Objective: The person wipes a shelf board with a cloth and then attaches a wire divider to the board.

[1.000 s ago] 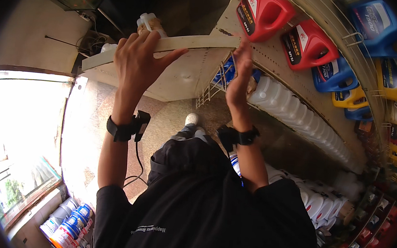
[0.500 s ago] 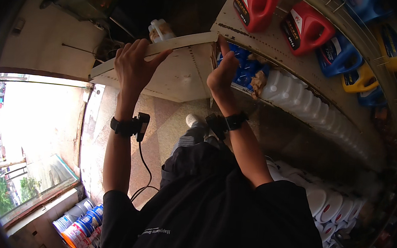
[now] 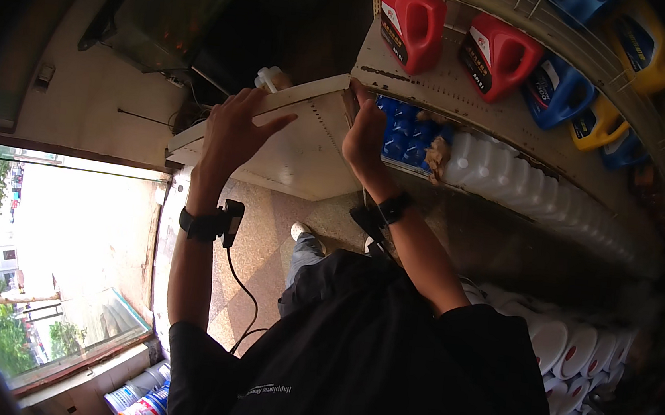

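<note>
A cream metal shelf panel [image 3: 293, 160] with a row of small holes stands out from the end of a shelf rack. My left hand [image 3: 233, 130] has its fingers hooked over the panel's far rim, the thumb spread out above its face. At the panel's right corner, beside the rack, my right hand [image 3: 365, 137] grips the edge; some of its fingers are hidden behind. Both wrists wear black straps with small devices, and a cable hangs from the left one.
Red jugs [image 3: 412, 31] and blue and yellow jugs stand on the rack's upper shelf. Below are blue containers [image 3: 412, 131] and a row of translucent white jugs [image 3: 504, 168]. White buckets [image 3: 552, 341] are stacked at my right. A fish tank [image 3: 162, 19] is at the far left, above a bright doorway [image 3: 82, 231].
The head view has shifted, so the panel and rack appear lower. My left hand sits slightly further right along the rim, with its thumb away from the edge. My right hand keeps its place.
</note>
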`<state>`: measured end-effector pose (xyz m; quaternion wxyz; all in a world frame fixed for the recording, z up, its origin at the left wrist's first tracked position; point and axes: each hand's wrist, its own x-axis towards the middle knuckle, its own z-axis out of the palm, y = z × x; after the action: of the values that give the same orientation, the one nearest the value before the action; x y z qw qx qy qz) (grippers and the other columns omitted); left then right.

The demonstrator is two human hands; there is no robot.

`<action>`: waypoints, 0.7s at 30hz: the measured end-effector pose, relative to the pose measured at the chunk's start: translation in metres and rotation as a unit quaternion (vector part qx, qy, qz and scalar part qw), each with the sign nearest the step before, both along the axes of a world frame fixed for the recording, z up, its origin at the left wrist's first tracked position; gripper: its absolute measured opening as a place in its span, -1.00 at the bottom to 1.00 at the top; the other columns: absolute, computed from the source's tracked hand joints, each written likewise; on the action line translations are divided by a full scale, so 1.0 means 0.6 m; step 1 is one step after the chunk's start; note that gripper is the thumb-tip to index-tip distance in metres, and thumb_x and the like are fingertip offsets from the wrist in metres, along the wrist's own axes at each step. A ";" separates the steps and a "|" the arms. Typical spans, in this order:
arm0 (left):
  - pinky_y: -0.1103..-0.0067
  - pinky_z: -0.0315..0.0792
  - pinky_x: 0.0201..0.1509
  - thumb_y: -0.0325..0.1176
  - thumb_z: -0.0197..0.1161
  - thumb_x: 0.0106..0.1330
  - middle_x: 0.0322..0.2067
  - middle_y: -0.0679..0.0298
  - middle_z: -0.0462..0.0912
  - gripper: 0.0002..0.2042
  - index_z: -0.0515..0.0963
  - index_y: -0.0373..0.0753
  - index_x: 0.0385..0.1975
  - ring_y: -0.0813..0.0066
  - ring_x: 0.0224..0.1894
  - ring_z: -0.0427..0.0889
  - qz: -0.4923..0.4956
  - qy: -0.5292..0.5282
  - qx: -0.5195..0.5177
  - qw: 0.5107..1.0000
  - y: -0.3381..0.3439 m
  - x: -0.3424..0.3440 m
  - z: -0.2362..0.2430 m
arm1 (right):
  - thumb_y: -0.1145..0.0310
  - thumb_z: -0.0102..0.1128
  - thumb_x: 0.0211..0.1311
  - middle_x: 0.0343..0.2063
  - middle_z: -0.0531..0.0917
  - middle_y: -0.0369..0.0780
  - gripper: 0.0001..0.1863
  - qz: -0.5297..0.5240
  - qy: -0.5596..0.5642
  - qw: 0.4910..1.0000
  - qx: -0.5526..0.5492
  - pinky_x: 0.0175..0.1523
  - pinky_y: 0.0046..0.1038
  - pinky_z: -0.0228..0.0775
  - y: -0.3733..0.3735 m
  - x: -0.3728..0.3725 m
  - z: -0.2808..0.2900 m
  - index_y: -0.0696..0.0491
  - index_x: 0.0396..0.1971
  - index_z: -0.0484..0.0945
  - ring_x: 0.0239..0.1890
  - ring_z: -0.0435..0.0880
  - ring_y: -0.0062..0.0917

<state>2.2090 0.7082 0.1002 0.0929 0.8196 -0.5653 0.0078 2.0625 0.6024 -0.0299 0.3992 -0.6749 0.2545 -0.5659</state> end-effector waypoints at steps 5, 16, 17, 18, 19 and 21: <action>0.39 0.41 0.00 -0.03 0.34 0.09 0.04 0.18 0.49 -0.37 0.35 -0.12 0.16 0.19 0.02 0.52 -0.219 0.015 -0.072 0.973 -0.063 -0.068 0.024 | 0.33 -0.45 0.42 -0.02 0.51 0.08 -0.55 -0.014 0.011 0.998 -0.054 0.11 -0.29 0.36 -0.012 0.007 -0.003 0.29 0.08 0.32 -0.01 0.53 -0.10; 0.41 0.47 -0.21 -0.11 0.14 0.27 -0.25 0.25 0.64 -0.72 0.52 -0.06 -0.11 0.20 -0.24 0.64 -0.107 0.038 -0.043 0.993 -0.109 -0.088 -0.029 | 0.27 -0.19 0.39 0.17 0.34 -0.04 -0.56 0.221 0.113 0.926 0.284 0.26 -0.37 0.17 -0.005 -0.059 -0.159 0.14 0.19 0.24 0.24 0.31 -0.33; 0.40 0.46 -0.23 -0.12 0.14 0.27 -0.25 0.24 0.64 -0.72 0.52 -0.07 -0.11 0.19 -0.25 0.63 -0.106 0.043 -0.018 0.993 -0.125 -0.106 -0.022 | 0.33 -0.13 0.34 0.20 0.30 -0.05 -0.54 0.204 0.095 0.956 0.187 0.29 -0.37 0.12 -0.015 -0.077 -0.221 0.12 0.21 0.21 0.28 0.26 -0.33; 0.39 0.46 -0.24 -0.13 0.14 0.27 -0.26 0.22 0.64 -0.72 0.52 -0.09 -0.11 0.18 -0.26 0.63 -0.096 0.047 0.011 0.994 -0.129 -0.116 -0.022 | 0.40 -0.07 0.29 0.23 0.26 -0.06 -0.50 0.195 0.079 0.974 0.090 0.32 -0.36 0.07 -0.016 -0.091 -0.261 0.10 0.23 0.19 0.31 0.20 -0.32; 0.39 0.46 -0.24 -0.13 0.14 0.27 -0.26 0.22 0.64 -0.72 0.52 -0.09 -0.11 0.18 -0.26 0.63 -0.090 0.044 0.013 0.995 -0.120 -0.112 -0.028 | 0.56 0.04 0.11 0.26 0.23 -0.06 -0.33 0.225 0.114 0.956 0.147 0.36 -0.35 0.04 -0.009 -0.100 -0.251 0.08 0.28 0.13 0.34 0.16 -0.28; 0.39 0.35 -0.53 -0.15 0.15 0.25 -0.52 0.21 0.58 -0.78 0.51 -0.17 -0.38 0.23 -0.52 0.60 -0.139 -0.003 -0.157 0.978 -0.104 -0.104 -0.048 | 0.53 0.12 0.09 0.28 0.21 -0.04 -0.26 0.243 0.193 0.936 0.165 0.36 -0.33 0.04 0.007 -0.107 -0.257 0.08 0.31 0.06 0.34 0.16 -0.25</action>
<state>2.1465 0.6460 0.0714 0.2188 0.7084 -0.6655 0.0859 1.9985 0.6065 -0.1840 0.5739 -0.7369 0.2444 -0.2607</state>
